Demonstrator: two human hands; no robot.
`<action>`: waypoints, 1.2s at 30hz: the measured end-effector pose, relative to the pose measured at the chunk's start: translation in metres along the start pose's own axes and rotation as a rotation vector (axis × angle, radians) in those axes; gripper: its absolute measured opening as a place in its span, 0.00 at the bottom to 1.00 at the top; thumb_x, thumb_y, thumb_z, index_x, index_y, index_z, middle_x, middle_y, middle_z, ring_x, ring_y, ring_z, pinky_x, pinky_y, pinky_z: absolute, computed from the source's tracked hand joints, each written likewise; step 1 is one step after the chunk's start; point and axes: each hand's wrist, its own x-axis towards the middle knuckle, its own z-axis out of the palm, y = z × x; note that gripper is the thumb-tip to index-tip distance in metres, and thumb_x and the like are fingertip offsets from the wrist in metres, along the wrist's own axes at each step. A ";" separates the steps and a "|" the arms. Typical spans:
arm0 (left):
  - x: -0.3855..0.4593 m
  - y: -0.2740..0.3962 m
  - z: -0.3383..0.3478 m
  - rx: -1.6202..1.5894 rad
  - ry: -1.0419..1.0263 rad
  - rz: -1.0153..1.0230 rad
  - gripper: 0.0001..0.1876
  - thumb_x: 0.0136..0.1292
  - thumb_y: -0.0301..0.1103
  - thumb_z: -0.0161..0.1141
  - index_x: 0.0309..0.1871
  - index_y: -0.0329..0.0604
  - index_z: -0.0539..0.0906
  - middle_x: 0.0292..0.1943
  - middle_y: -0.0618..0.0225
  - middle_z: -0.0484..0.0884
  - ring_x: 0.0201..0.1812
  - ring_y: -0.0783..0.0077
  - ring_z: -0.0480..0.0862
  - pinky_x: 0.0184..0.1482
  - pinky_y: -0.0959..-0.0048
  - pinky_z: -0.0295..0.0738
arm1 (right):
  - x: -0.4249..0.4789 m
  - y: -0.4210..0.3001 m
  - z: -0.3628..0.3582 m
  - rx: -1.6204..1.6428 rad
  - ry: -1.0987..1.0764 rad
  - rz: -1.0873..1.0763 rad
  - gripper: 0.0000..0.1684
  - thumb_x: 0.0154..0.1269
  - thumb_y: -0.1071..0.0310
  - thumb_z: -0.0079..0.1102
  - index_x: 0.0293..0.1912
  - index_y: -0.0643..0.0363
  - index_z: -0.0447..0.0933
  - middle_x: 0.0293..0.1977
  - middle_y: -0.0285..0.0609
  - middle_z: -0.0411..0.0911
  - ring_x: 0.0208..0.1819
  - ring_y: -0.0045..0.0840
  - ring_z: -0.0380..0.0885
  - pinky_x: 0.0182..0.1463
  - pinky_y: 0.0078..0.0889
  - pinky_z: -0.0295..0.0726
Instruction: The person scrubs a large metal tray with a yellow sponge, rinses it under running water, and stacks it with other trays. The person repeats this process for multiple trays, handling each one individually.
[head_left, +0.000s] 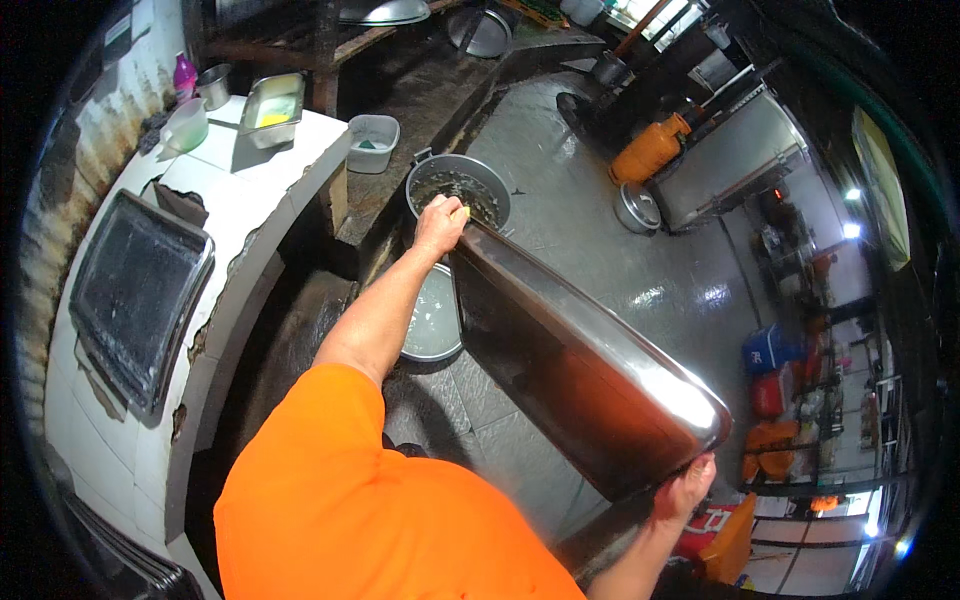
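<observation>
A large, deep metal tray (570, 352) is tilted on its side in front of me. My left hand (441, 223) is closed at its far upper end, with a bit of something yellow (466, 213) showing at the fingers, maybe a sponge. Around the near lower corner curls my right hand (688, 484); part of its grip is hidden behind the tray. Just beyond my left hand stands a metal pot (501, 184) with dark, foamy liquid. A round basin (431, 319) of cloudy water sits on the floor below my left forearm, partly covered by the tray.
On the left, a broken-edged tiled counter (217, 176) carries a dark tray (139, 300), a metal pan (271, 112) with something yellow, and a plastic jug (186, 126). A plastic tub (373, 142) stands beyond. Farther off are an orange gas cylinder (649, 148) and a lidded pot (637, 208).
</observation>
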 end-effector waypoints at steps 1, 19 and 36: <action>0.001 0.002 0.005 -0.013 -0.009 -0.001 0.12 0.63 0.36 0.54 0.31 0.37 0.81 0.34 0.50 0.80 0.38 0.47 0.80 0.44 0.55 0.76 | 0.000 -0.001 0.000 0.011 0.039 0.022 0.28 0.77 0.47 0.47 0.55 0.66 0.70 0.51 0.44 0.77 0.51 0.28 0.76 0.55 0.35 0.75; 0.087 -0.081 0.122 -0.753 -0.487 -0.245 0.13 0.71 0.39 0.47 0.36 0.37 0.74 0.32 0.67 0.73 0.39 0.72 0.71 0.49 0.68 0.69 | -0.011 0.008 0.017 -0.098 0.373 -0.017 0.28 0.76 0.46 0.47 0.55 0.63 0.74 0.51 0.42 0.79 0.52 0.28 0.78 0.58 0.35 0.76; 0.031 0.214 0.029 -0.406 -0.474 0.560 0.12 0.60 0.41 0.58 0.31 0.41 0.77 0.32 0.54 0.79 0.38 0.48 0.80 0.42 0.51 0.72 | 0.095 0.086 0.163 -0.578 0.130 0.259 0.32 0.80 0.47 0.38 0.47 0.71 0.76 0.43 0.42 0.79 0.45 0.25 0.72 0.51 0.33 0.72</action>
